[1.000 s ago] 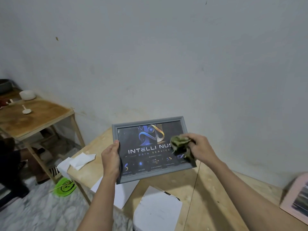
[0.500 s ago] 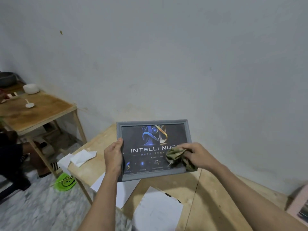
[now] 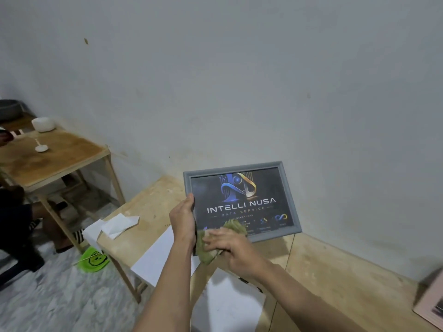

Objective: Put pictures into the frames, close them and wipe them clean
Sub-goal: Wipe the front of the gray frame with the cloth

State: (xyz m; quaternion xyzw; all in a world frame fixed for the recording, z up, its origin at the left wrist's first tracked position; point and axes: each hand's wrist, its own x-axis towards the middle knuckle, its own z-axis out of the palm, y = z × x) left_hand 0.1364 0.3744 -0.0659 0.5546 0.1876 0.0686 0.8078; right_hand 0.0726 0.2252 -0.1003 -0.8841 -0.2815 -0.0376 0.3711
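Grey frame — left hand grips, right hand presses cloth.

You can read "INTELLI NUSA" in large white letters, with "DATA SERVICE" beneath, on the dark picture inside the grey frame.

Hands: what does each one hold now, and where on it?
Left hand grips the grey frame by its left edge. Right hand holds the bunched green cloth against the frame's lower left corner.
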